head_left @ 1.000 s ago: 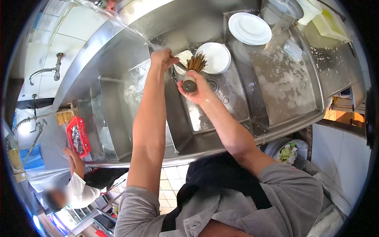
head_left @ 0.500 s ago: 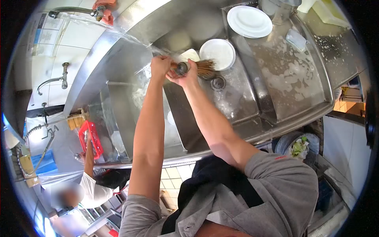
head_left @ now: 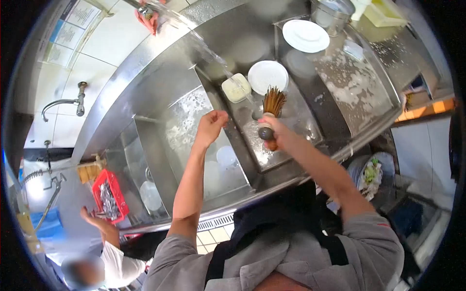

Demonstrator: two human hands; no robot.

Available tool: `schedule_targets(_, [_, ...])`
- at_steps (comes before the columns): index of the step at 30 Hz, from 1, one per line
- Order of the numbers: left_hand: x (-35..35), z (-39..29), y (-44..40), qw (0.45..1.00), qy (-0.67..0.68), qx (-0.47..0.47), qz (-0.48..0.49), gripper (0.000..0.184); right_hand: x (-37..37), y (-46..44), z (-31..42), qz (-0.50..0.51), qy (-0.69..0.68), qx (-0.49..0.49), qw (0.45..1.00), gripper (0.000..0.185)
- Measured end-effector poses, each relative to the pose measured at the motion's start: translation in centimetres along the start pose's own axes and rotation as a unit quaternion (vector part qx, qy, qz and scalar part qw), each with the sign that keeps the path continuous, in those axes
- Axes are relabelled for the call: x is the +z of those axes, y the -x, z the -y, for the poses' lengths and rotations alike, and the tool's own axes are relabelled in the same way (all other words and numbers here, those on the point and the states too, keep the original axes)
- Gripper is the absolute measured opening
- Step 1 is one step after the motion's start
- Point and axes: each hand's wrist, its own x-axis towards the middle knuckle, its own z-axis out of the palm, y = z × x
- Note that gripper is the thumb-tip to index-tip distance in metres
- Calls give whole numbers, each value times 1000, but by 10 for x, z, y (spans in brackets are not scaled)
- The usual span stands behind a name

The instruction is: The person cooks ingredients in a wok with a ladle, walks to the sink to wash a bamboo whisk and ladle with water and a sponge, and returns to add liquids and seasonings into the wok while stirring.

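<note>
My right hand (head_left: 275, 132) is wrapped round the handle of a bamboo wok brush (head_left: 274, 101), whose brown bristles point away from me over the middle sink basin. My left hand (head_left: 212, 127) hovers above the divider of the left basin, fingers curled together, with nothing showing in them. Beyond the hands, a square pale container (head_left: 236, 88) sits in the basin with water from the tap falling on it. Beside it, a round white plate (head_left: 268, 77) lies near the brush tips.
More white plates (head_left: 306, 36) and a metal pot (head_left: 332, 16) stand at the back right. Foam covers the right drainboard (head_left: 349, 104). At left, another person's hand (head_left: 92, 217) is near a red basket (head_left: 110, 196) of cutlery. A bin (head_left: 371, 174) with food scraps stands below the rim.
My hands have separated: the right has moved right and towards me with the brush, its bristles swinging from sideways to pointing away. My left has come off the brush, nearer me.
</note>
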Motion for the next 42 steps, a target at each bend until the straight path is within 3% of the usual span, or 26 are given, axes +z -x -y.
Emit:
schedule_targets(4, [-9, 30, 14, 997, -25, 70, 23, 26, 19, 81, -34, -150, 174, 17, 973, 32])
schedule_targets(5, [-5, 37, 24, 995, -22, 81, 45, 26, 21, 110, -46, -102, 198, -35, 974, 31])
schedule_targets(8, [24, 45, 59, 990, -18, 91, 108, 24, 15, 154, -79, -151, 342, -15, 927, 35])
schedule_targets(10, [30, 55, 92, 988, -20, 88, 128, 23, 11, 171, -116, -257, 468, -61, 843, 41])
schedule_targets(12, [37, 83, 107, 980, -36, 139, 136, 21, 15, 194, -147, -327, 615, -97, 711, 42])
schedule_targets(13, [34, 85, 119, 980, -42, 136, 141, 21, 32, 217, -156, -323, 645, -58, 690, 45])
schedule_targets(15, [33, 97, 130, 975, -31, 146, 164, 19, 32, 218, -202, -363, 686, -97, 623, 44])
schedule_targets(17, [33, 105, 135, 970, -33, 159, 182, 15, 4, 184, -251, -436, 650, -158, 602, 44])
schedule_targets(20, [40, 117, 142, 947, -62, 223, 224, 16, 3, 187, -294, -439, 620, -198, 620, 46])
schedule_targets(21, [46, 119, 147, 939, -61, 253, 226, 17, -7, 170, -308, -438, 599, -188, 644, 59])
schedule_targets(22, [52, 116, 155, 942, -72, 232, 234, 18, -3, 177, -321, -437, 596, -197, 644, 69])
schedule_targets(23, [54, 110, 166, 944, -86, 209, 240, 19, -10, 166, -343, -455, 564, -267, 636, 71])
schedule_targets(24, [58, 105, 174, 946, -99, 187, 243, 20, -13, 157, -361, -464, 550, -300, 626, 69])
schedule_targets(27, [70, 96, 212, 935, -156, 235, 214, 30, 0, 169, -417, -476, 439, -374, 664, 58])
schedule_targets(30, [71, 126, 218, 875, -281, 355, 173, 43, 10, 193, -487, -488, 357, -427, 673, 48])
schedule_targets(31, [67, 122, 226, 853, -317, 366, 194, 59, 14, 202, -512, -489, 338, -443, 671, 47])
schedule_targets(34, [66, 139, 258, 783, -471, 399, 75, 71, 15, 247, -607, -508, 309, -430, 680, 45])
schedule_targets(35, [73, 143, 272, 774, -501, 382, 63, 75, 11, 259, -642, -504, 313, -392, 703, 46])
schedule_targets(37, [81, 144, 305, 750, -563, 345, 34, 81, 7, 272, -720, -532, 302, -369, 700, 45])
schedule_targets(38, [90, 147, 325, 743, -568, 349, 56, 82, 6, 274, -758, -546, 300, -356, 697, 44])
schedule_targets(42, [151, 167, 418, 716, -553, 380, 193, 78, 13, 282, -900, -536, 250, -191, 784, 44])
